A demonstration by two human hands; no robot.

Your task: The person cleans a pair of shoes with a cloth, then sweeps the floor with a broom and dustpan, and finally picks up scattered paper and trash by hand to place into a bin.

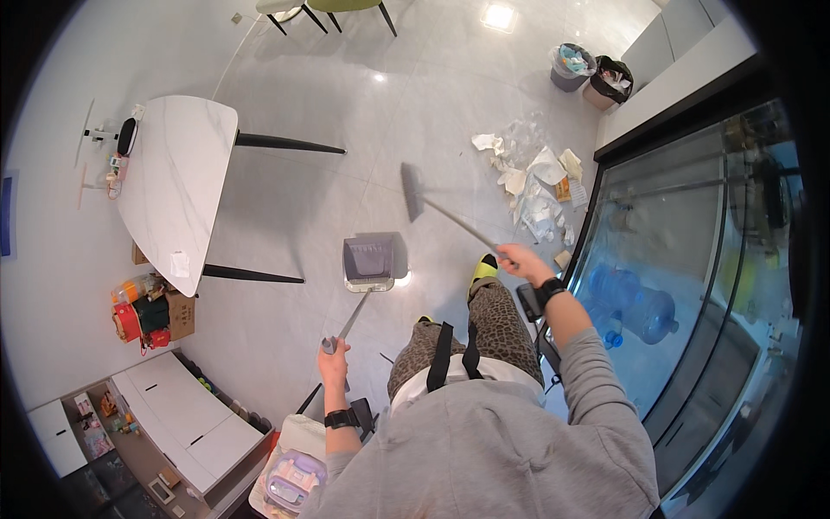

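Note:
My left hand (333,364) grips the handle of a long-handled dustpan (368,259), whose grey pan stands on the tiled floor in front of me. No litter shows clearly inside the pan. In my right hand (524,265) is the grey stick of a broom (412,193); its bristle head is ahead and to the left of that hand, up from the dustpan. Whether the bristles touch the floor I cannot tell. A heap of crumpled paper and clear plastic (535,178) lies on the floor at the right, apart from the broom head.
A marble-patterned table (178,188) with black legs stands at the left. Two lined trash bins (570,78) are at the upper right. Along the right runs a glass sliding door (661,272), with blue water jugs (648,314) behind it. A chair (285,447) holds a purple bag (296,479).

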